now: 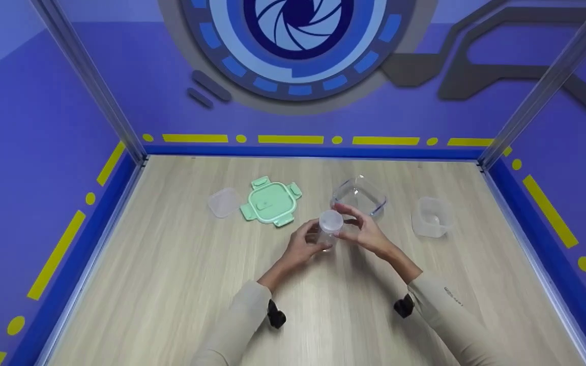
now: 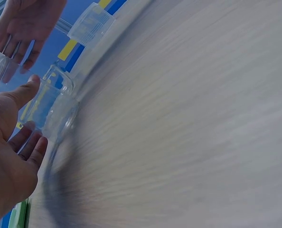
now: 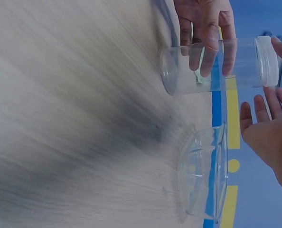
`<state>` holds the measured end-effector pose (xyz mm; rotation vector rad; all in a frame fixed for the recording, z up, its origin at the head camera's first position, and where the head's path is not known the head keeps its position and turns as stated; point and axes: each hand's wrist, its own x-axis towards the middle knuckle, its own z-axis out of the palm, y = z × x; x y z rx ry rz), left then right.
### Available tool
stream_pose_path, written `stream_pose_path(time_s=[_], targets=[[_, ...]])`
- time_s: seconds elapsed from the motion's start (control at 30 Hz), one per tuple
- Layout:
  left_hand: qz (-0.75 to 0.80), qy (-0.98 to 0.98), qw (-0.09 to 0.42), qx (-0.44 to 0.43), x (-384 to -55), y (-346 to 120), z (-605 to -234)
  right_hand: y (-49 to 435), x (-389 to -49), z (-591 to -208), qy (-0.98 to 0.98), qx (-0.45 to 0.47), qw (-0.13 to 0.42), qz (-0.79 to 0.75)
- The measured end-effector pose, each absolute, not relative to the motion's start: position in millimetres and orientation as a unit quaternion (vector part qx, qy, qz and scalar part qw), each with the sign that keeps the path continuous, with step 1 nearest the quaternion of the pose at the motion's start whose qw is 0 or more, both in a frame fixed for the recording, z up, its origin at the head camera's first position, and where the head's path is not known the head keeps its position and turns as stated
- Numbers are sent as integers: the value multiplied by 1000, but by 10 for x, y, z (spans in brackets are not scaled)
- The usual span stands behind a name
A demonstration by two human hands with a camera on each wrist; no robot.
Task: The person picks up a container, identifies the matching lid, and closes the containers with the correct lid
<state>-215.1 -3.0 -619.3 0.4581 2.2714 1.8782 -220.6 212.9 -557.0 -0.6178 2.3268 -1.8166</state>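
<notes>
A tall clear jar (image 3: 245,64) with a whitish lid (image 1: 331,220) is held between both hands over the middle of the table. My left hand (image 1: 302,248) grips the jar's body, its fingers showing through the clear wall in the right wrist view. At the lid, my right hand (image 1: 368,235) pinches the rim between thumb and fingers. The lid sits on the jar's mouth. Just behind the hands stands a clear square glass container (image 1: 360,195), partly covered by the right hand in the head view.
Left of the hands lies a green lid with clip flaps (image 1: 272,202). Beside it is a flat translucent square lid (image 1: 224,202). A translucent plastic tub (image 1: 432,217) stands to the right. Blue-purple panels (image 1: 313,124) border the table at the back and sides.
</notes>
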Motion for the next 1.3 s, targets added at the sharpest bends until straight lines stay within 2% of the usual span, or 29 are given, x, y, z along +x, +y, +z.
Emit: stream_pose_path(time_s=[0.2,0.37,0.53,0.83,1.0,1.17,1.3], targets=[[631,756,86,155,-2144,-26,-6176,2148,-2234,-5574,781,-205,100,-581],[630,757,89,150,-2139,-42,-6181,2147,-2222,-5599,782,-199,101,-582],[630,757,89,149,-2141,-42,-6189,2130,-2207,-5615,781,-185,77,-591],[628,759,83,149,-2150,-33,-6217,2024,-2081,-5564,797,-155,-7,-583],[635,753,83,155,-2152,-41,-6240,2005,-1947,-5380,795,-153,-27,-586],[637,750,81,159,-2156,-47,-6227,2053,-2029,-5555,795,-141,-39,-589],[629,756,81,158,-2153,-36,-6219,2124,-2128,-5667,793,-160,-19,-588]])
